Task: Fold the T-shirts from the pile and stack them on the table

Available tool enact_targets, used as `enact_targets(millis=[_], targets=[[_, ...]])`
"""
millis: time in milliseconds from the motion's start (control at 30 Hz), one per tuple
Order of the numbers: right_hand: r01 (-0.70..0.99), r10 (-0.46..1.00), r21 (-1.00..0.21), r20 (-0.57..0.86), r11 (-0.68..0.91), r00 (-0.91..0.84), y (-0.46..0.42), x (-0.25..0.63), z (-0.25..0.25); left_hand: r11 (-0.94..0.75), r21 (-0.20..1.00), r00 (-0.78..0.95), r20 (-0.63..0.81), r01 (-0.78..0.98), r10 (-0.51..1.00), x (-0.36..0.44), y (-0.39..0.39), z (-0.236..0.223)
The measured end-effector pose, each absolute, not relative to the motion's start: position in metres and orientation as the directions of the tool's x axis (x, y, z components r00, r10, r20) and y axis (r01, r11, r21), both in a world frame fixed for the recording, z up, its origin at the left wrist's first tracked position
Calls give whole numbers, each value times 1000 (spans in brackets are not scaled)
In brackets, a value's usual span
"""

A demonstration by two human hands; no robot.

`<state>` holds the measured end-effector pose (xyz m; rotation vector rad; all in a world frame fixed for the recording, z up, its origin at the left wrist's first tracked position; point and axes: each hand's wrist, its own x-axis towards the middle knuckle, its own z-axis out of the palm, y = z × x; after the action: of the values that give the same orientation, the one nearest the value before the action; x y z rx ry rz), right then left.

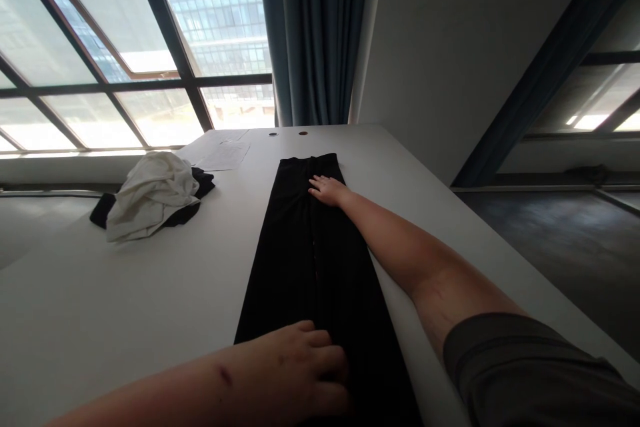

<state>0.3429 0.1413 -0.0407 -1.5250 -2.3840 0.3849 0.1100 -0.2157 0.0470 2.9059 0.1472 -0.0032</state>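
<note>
A pair of black trousers (pixel 285 240) lies lengthwise on the white table, waistband at the far end and legs running toward me. Just below the waistband, my right hand (pixel 327 191) rests flat on the cloth, its fingers spread. My left hand (pixel 307 373) is lower down on the legs, close to me. Its fingers are curled down against the black fabric, and the fingertips are lost in the dark cloth. A narrow gap runs down the middle between the two legs.
On the left of the white table (pixel 165 307) lies a crumpled white cloth (pixel 153 193) on top of dark fabric (pixel 204 181). Sheets of paper (pixel 225 152) lie near the far edge, beside two small round holes. Behind stand a blue curtain (pixel 315 33) and windows.
</note>
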Motion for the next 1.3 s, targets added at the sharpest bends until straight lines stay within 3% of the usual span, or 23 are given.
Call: enact_targets(millis=[133, 267, 367, 533, 633, 867, 1033, 1300], targets=[[828, 904, -365, 127, 426, -409, 132, 345, -33, -975, 174, 988, 45, 141, 151, 110, -227, 39], [718, 795, -347, 331, 603, -507, 98, 358, -20, -981, 121, 980, 112, 150, 164, 106, -238, 34], [637, 717, -345, 451, 689, -531, 51, 373, -14, -984, 26, 974, 138, 179, 181, 104, -246, 34], [516, 610, -328, 489, 791, -624, -61, 399, -12, -951, -50, 949, 98, 306, 300, 107, -256, 34], [502, 604, -336, 444, 797, -662, -132, 415, -8, -914, -20, 913, 73, 405, 402, 105, -261, 33], [485, 585, -387, 202, 784, -785, -246, 425, 9, -775, 104, 758, 163, 624, 632, 48, -270, 24], [505, 606, -375, 232, 777, -761, -255, 417, 2, -683, 283, 684, 112, 673, 721, 1, -270, 21], [573, 675, -364, 307, 734, -671, -246, 411, -10, -652, 346, 646, 151, 675, 749, -13, -260, 12]])
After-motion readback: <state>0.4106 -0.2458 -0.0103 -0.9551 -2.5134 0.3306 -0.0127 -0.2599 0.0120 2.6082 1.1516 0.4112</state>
